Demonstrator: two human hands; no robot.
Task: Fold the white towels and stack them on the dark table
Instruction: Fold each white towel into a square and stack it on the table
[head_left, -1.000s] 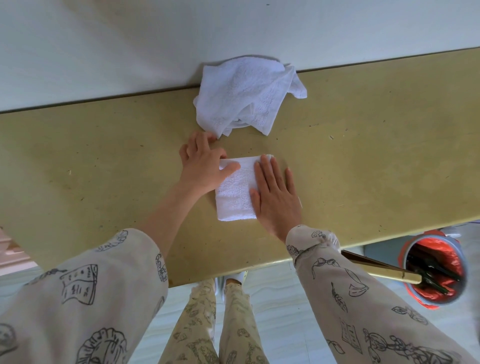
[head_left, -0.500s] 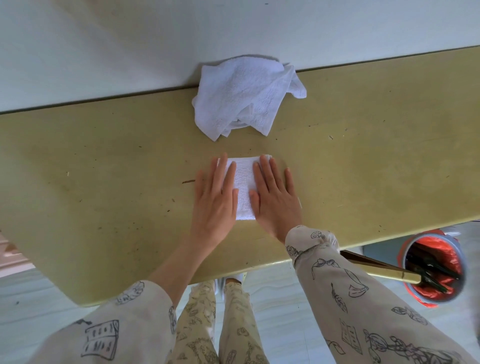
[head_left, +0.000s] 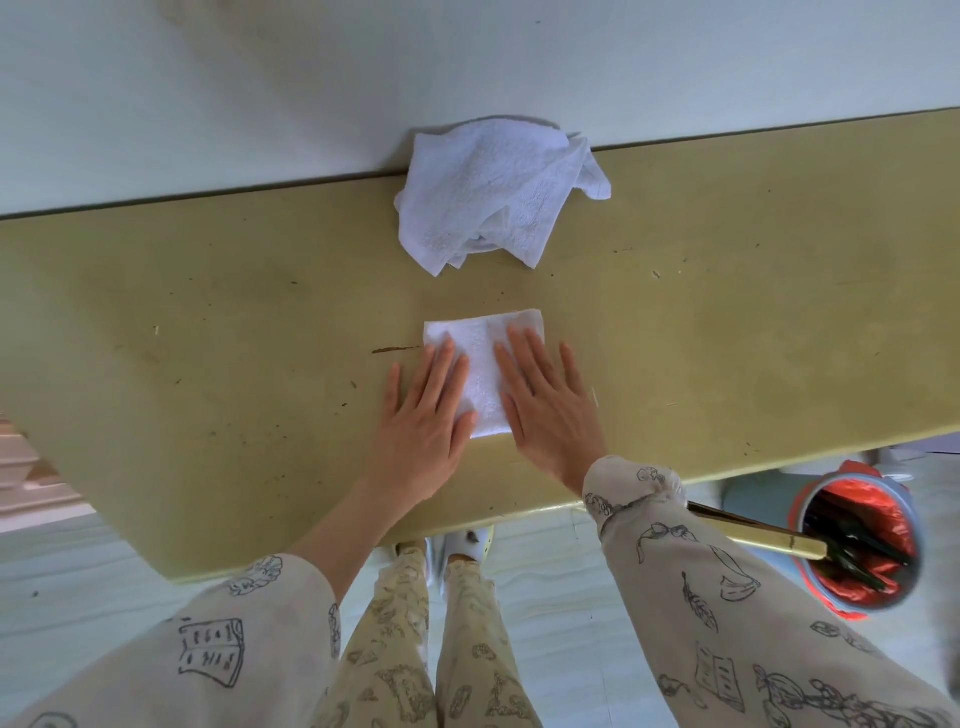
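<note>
A small folded white towel (head_left: 483, 353) lies flat near the middle of the olive-yellow table (head_left: 208, 322). My left hand (head_left: 426, 415) presses flat on the towel's left side, fingers straight. My right hand (head_left: 545, 405) lies flat on its right side, fingers straight and spread. Only the strip between my hands and the towel's far edge show. A crumpled white towel (head_left: 488, 192) sits in a heap at the table's far edge, against the wall.
A pale wall (head_left: 467, 67) runs along the table's far side. On the floor to the right stands a bucket (head_left: 857, 540) with a red liner and a long gold handle. My legs and feet are below the table's near edge.
My left hand went from the towel's far left corner to lying flat on it. Both hands have since slid toward me, uncovering the towel's far part.
</note>
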